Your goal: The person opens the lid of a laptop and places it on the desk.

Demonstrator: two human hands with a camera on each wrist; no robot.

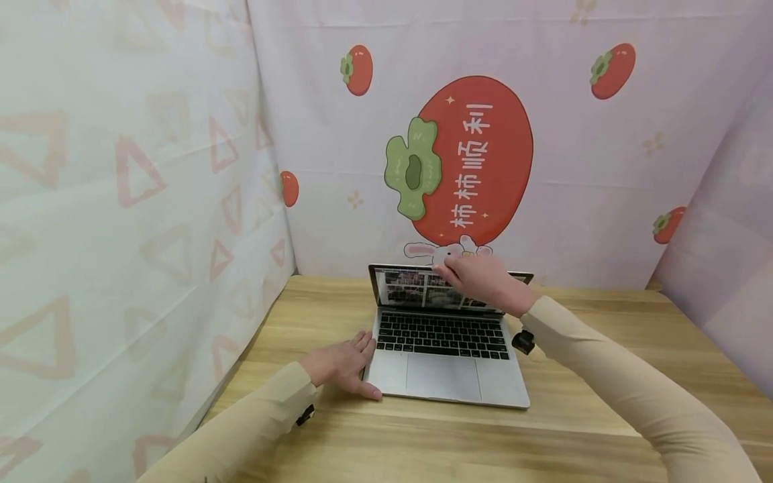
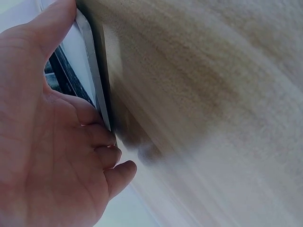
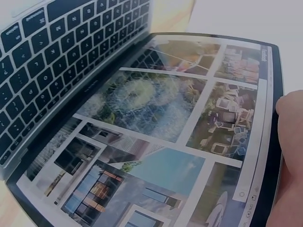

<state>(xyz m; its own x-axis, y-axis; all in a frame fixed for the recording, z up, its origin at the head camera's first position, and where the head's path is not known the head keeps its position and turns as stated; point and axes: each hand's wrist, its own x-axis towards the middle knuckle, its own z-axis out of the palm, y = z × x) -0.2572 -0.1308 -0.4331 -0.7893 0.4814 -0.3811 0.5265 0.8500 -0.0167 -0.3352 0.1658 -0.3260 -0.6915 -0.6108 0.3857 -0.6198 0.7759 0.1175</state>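
A silver laptop [image 1: 443, 376] with a black keyboard [image 1: 443, 335] sits on the wooden table, its lid raised. Rows of pictures show on the screen [image 3: 142, 118]. At the middle of the lid's top edge, my right hand [image 1: 483, 278] holds the rim between thumb and fingers; in the right wrist view only part of that hand [image 3: 291, 156] appears. My left hand [image 1: 344, 365] rests against the laptop's left side, thumb by the front left corner. The left wrist view shows its palm [image 2: 57, 156] and fingers beside the base edge [image 2: 94, 71].
The wooden table [image 1: 580, 436] runs under the laptop and both forearms. A white cloth with triangle prints [image 1: 181, 168] hangs close on the left. Behind the laptop hangs a pale cloth with a large printed persimmon [image 1: 501, 168]. Each wrist carries a small black device [image 1: 523, 342].
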